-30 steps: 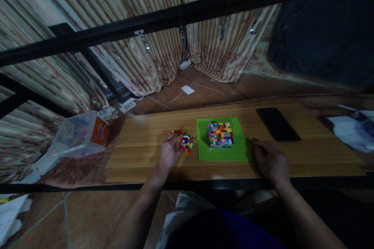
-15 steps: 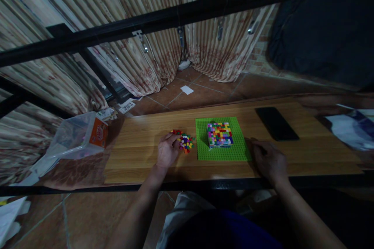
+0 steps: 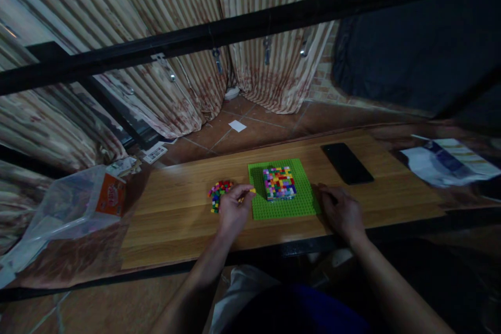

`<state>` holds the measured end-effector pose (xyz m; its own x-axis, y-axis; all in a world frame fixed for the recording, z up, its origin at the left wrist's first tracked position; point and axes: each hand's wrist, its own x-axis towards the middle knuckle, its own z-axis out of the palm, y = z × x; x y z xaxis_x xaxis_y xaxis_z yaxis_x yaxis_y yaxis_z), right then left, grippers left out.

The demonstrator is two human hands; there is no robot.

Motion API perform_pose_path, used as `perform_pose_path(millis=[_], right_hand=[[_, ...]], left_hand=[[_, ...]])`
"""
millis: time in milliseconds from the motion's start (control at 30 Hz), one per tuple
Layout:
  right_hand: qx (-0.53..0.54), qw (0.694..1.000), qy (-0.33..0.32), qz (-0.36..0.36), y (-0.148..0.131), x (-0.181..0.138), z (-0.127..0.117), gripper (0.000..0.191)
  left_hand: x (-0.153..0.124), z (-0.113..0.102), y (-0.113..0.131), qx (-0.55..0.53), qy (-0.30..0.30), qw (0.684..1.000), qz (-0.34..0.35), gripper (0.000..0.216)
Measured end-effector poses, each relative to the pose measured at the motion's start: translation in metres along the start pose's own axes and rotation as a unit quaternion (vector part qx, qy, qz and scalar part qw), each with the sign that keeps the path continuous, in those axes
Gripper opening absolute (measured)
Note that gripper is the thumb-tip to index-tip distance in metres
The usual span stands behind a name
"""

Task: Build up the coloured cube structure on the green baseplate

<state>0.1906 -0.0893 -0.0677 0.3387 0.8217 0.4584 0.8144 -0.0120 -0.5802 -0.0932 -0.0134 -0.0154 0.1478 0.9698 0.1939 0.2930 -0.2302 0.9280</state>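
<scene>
My left hand (image 3: 235, 207) pinches a small yellow brick (image 3: 252, 190) between thumb and fingertips, at the left edge of the green baseplate (image 3: 282, 210). Behind and left of that hand, a pile of loose coloured bricks (image 3: 216, 194) lies on the wooden board, partly hidden by the fingers. A block built of many-coloured bricks (image 3: 279, 183) stands on the baseplate. My right hand (image 3: 342, 211) rests at the baseplate's right edge with its fingers curled; whether anything is inside them does not show.
A black tablet or large phone (image 3: 346, 163) lies on the wooden board (image 3: 168, 235) at the back right. To the left stands a clear plastic box (image 3: 74, 203) with an orange label. White paper and packaging (image 3: 446, 162) lie off the right end. A black rail (image 3: 188, 42) crosses beyond.
My left hand has moved right from the loose pile to the baseplate's edge, with a yellow brick now in its fingertips. The right hand stays by the baseplate. The whole view has shifted.
</scene>
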Motion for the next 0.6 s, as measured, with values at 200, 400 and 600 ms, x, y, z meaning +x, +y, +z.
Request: perform_pose_path(millis=[200,400,600], right_hand=[[0.012,1.000,0.006,0.016,-0.001,0.000,0.001,0.028],[0.013,1.000,0.006,0.007,-0.003,0.000,0.000,0.028],[0.015,1.000,0.002,0.014,-0.003,0.000,0.000,0.029]], left_hand=[[0.009,0.031,0.027,0.082,-0.021,0.995,0.055,0.014],[0.013,0.051,0.028,0.182,-0.019,0.978,0.101,0.009],[0.013,0.058,0.030,0.250,-0.014,0.962,0.111,0.006]])
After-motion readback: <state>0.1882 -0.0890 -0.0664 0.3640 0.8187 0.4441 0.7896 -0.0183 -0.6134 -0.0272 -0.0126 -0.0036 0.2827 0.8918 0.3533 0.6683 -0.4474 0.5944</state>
